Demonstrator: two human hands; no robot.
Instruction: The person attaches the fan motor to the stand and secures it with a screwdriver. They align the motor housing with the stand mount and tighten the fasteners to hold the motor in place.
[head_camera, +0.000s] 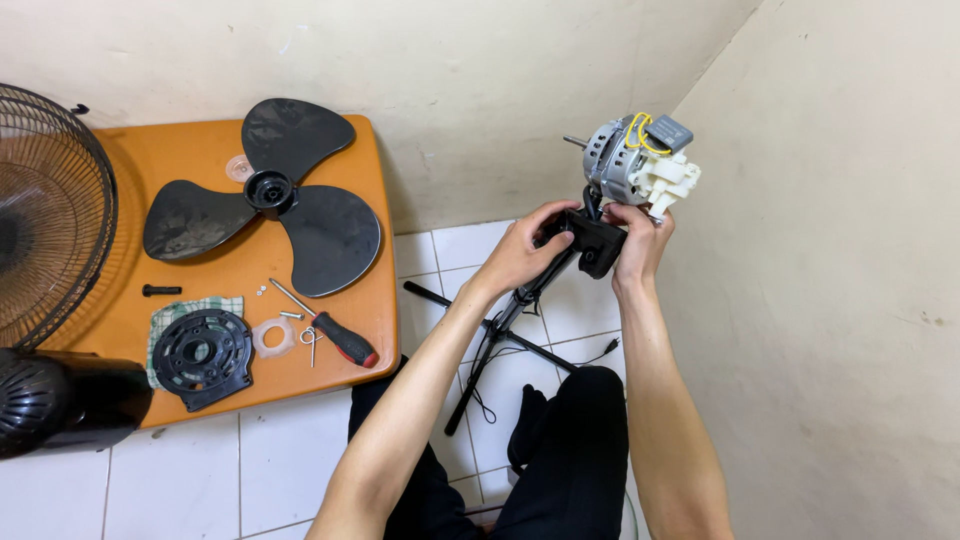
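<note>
A stripped fan motor (632, 162) with a grey metal body, white plastic gearbox and yellow wires sits on top of a black neck bracket (595, 243) on a black stand pole (500, 325). My left hand (527, 248) grips the bracket from the left. On the right side of the bracket, just under the motor, my right hand (640, 238) holds on. Both hands are closed around the same black part.
An orange table (190, 160) at left carries a black three-blade fan propeller (270, 195), a red-handled screwdriver (335, 333), a black round motor cover (200, 355), small screws and washers. A wire fan grille (50, 210) leans at far left. Walls close in on the right.
</note>
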